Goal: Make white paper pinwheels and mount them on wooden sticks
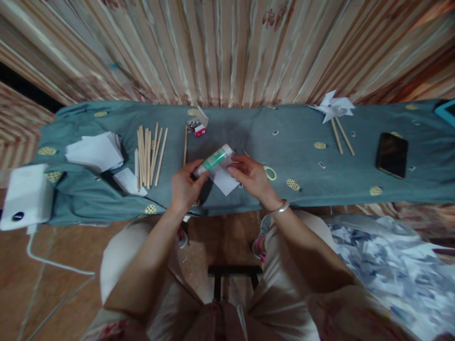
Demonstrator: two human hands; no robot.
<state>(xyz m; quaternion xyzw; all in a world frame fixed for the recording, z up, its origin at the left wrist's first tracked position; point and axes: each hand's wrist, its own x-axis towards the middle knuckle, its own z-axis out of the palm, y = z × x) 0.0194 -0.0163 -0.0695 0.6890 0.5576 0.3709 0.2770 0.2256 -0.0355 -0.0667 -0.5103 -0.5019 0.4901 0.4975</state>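
My left hand (185, 186) is wrapped round the lower end of a white and green glue stick (216, 158), which points up to the right. Below it is a small white sheet of paper (226, 183). My right hand (253, 176), with a bangle at the wrist, has thumb and fingers closed on the right edge of this paper, beside the glue stick's far end. Scissors with a pale yellow-green handle (270, 173) lie partly behind my right hand. Left of the glue stick lies a single wooden stick (185, 146).
Left on the cloth are wooden sticks (147, 156), a paper stack (95, 151) and a white device (26, 194). An open red box (199, 129) of pins stands behind. Paper pinwheels (334, 106) and a phone (392, 155) lie right. A bag of paper pieces (398, 260) sits below.
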